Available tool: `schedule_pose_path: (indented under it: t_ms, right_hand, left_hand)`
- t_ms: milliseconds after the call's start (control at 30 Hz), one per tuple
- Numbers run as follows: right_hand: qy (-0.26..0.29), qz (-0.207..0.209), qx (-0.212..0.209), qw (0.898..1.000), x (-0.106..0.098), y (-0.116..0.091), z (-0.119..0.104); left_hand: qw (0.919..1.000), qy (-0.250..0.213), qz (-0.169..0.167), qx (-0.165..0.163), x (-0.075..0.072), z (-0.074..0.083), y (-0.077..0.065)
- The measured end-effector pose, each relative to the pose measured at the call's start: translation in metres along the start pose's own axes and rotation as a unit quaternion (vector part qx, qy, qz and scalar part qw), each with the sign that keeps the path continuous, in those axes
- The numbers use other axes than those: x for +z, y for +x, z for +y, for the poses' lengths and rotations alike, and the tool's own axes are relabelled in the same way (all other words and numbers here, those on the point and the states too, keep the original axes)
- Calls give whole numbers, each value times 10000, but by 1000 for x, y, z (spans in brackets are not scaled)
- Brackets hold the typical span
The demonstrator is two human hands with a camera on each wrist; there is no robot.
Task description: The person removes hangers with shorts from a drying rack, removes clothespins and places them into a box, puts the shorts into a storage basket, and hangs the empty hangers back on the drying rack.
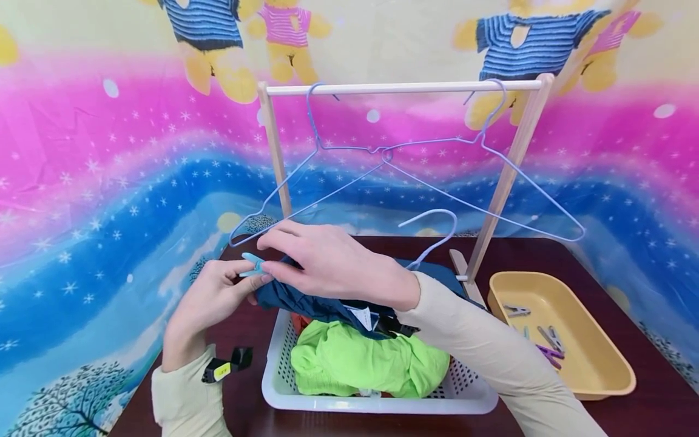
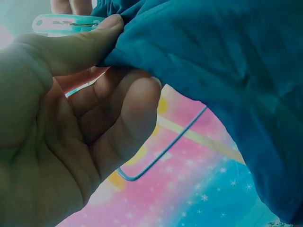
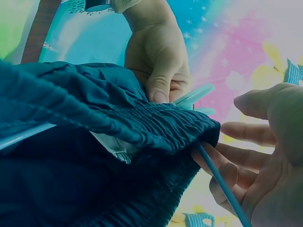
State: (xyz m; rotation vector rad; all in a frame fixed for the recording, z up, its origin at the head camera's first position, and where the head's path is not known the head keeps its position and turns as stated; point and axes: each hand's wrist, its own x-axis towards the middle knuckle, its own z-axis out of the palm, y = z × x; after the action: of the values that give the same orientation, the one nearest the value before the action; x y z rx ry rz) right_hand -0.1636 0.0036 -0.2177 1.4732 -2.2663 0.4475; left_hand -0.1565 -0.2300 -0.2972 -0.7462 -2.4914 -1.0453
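Observation:
My left hand (image 1: 215,294) pinches a light turquoise clothespin (image 2: 66,23) between thumb and fingers, at the edge of a dark teal garment (image 2: 208,52). The garment has a gathered elastic waistband (image 3: 161,123) and a white label (image 1: 362,317) inside. Above it, my right hand (image 1: 338,261) reaches across to the clothespin, fingers loosely spread; in the right wrist view some fingertips are at the waistband. A pale blue hanger hook (image 1: 445,221) rises from behind the garment, and a hanger bar (image 3: 26,136) shows inside. The clothespin's tips are partly hidden by cloth.
Below is a white perforated basket (image 1: 382,405) with bright green cloth (image 1: 371,358). A yellow tray (image 1: 595,340) with several clothespins stands at right. Two blue wire hangers (image 1: 532,182) hang from a wooden rack (image 1: 404,88) behind my hands; the left hanger's corner is near them.

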Motion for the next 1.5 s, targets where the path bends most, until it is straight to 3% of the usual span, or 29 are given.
schedule_pose_path:
  t_ms: [233, 533, 733, 1133, 1333, 1500]
  right_hand:
    - [-29, -51, 40, 10000, 0, 3, 0]
    - [84, -832, 254, 9962, 5, 5, 1]
    - [15, -731, 222, 9971, 4, 8, -3]
    - [-1135, -326, 11, 9930, 14, 16, -17]
    - [-1171, -234, -20, 9928, 17, 16, -18]
    - [-1045, 96, -270, 9941, 19, 13, -17]
  left_hand:
    - [9998, 2, 43, 185, -1, 7, -1]
    - [9998, -47, 56, 196, -3, 8, -2]
    - [9991, -99, 70, 415, -4, 10, -1]
    - [9979, -169, 63, 628, -5, 10, -5]
    - [9977, -9, 118, 662, -8, 8, -6]
    - [9983, -96, 59, 580, -11, 8, -8]
